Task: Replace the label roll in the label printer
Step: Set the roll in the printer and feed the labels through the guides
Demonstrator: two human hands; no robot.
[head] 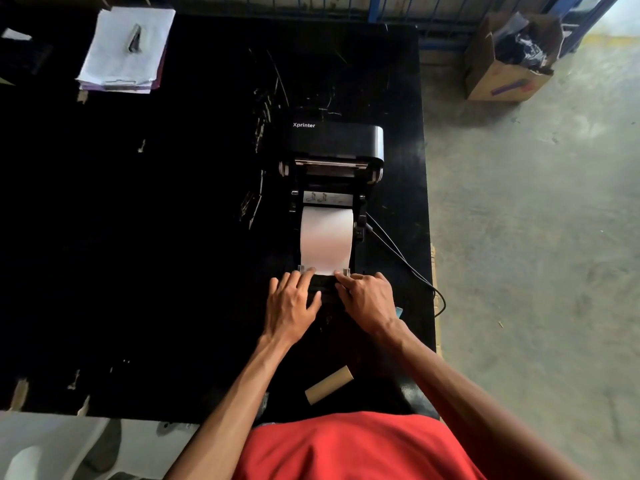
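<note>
Head view, looking down on a black table (173, 237) scuffed with pale marks. At centre, slightly toward 1 o'clock: black label printer (332, 188), lid (337, 140) swung open and away toward 12 o'clock. Inside the bay, a white label roll (326, 237) seated between the side holders, its loose paper drawn toward 6 o'clock up to the front edge. Just below that edge, left hand (292, 303) and right hand (369, 299) side by side, palms down, fingers spread flat, fingertips touching the paper's leading edge near two small clear guides; neither hand clenched, more pressing and steering than gripping. Further toward 6 o'clock, near the table edge, a bare cardboard core (329, 384) lying loose, probably the spent roll. At 10 o'clock, a stack of papers (126, 50) with a dark clip. At 2 o'clock, on the concrete floor, an open cardboard box (512, 60). At 3 o'clock of the printer, a black cable (401, 254) trailing off the table. Likely handling: roll light, paper thin and easily creased or skewed, best held by both edges and fed straight. Hard to make out: the feed slot and guides beneath the fingers, the bay's dark interior, thumbs partly hidden, whether the paper already sits under the guides.
</note>
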